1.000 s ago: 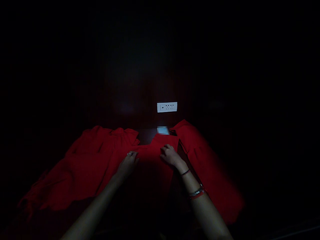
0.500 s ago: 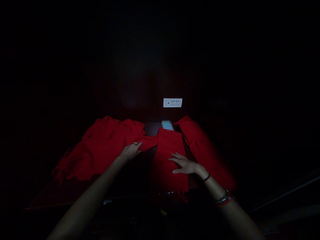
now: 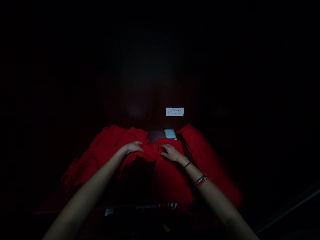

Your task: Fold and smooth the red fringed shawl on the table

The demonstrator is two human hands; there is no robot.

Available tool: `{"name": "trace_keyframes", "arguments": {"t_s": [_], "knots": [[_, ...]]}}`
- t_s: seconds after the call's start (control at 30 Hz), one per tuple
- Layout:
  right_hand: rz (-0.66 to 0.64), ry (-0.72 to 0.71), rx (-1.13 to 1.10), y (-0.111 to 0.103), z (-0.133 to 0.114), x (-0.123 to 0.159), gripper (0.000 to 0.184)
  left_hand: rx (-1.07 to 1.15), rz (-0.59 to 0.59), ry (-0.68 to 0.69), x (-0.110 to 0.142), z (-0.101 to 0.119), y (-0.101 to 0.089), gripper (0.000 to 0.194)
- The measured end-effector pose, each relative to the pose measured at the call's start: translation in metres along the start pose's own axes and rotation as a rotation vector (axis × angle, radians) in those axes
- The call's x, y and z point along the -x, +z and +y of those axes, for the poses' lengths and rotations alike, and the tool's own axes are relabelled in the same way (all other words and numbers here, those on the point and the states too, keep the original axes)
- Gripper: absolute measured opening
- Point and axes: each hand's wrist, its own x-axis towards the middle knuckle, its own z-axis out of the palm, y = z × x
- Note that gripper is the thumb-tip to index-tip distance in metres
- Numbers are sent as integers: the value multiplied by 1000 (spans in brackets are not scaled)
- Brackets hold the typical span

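A red fringed scarf (image 3: 172, 180) hangs in a flat, folded strip over the front edge of a dark table. A narrow red stretch of cloth (image 3: 151, 153) runs left from its folded top to a loose red heap (image 3: 112, 140). My left hand (image 3: 133, 147) is closed on this cloth, thumb nearest me. At the strip's upper left corner, my right hand (image 3: 172, 154) rests with bent fingers, thumb and forefinger apart. Its other fingertips are hard to make out in the dark.
Another red cloth (image 3: 207, 156) lies on the right. Behind the strip sits a small pale blurred item (image 3: 170, 133), below a white wall socket (image 3: 175, 111). The table's front edge (image 3: 62, 211) shows faintly; the surroundings are very dark.
My right hand has moved up and left from the middle of the strip to its top corner, its fingers now bent. My left hand keeps the cloth. The view has tilted up slightly.
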Motion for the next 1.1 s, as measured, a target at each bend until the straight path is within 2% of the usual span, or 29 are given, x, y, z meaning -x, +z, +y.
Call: {"name": "trace_keyframes", "arguments": {"t_s": [0.17,0.27,0.37,0.43,0.57,0.63,0.73,0.77,0.83,0.87,0.93,1.0,1.03,1.1], "knots": [[23,-38,-16,13,0,-42,47,-68,-138,-19,-4,-5,6,6],[36,-162,-94,19,-2,-64,48,-89,-186,23,-7,-3,4,7],[-15,-240,-180,17,-3,-81,23,-265,-189,113,-8,-2,0,10],[-21,-221,-195,12,-2,-88,12,-395,-148,137,-5,-4,-4,10],[101,-135,-224,-3,11,-90,19,-539,12,100,14,-17,-20,17],[160,-70,-256,-9,23,-87,19,-692,101,57,27,-26,-32,24],[171,0,-264,-16,39,-82,17,-971,216,-26,41,-34,-57,30],[165,13,-258,-18,43,-80,16,-1000,238,-41,43,-34,-66,29],[151,31,-248,-18,45,-76,13,-898,245,-22,42,-29,-82,25],[143,22,-245,-18,42,-75,16,-806,227,10,41,-24,-88,21],[129,-67,-234,-14,26,-72,37,-623,167,103,36,-11,-94,15],[113,-248,-204,-8,-1,-72,63,-507,104,219,31,5,-93,10],[102,-351,-180,-3,-17,-72,70,-486,84,274,29,13,-90,8],[100,-490,-141,6,-49,-76,71,-506,42,370,27,28,-81,10]]}}
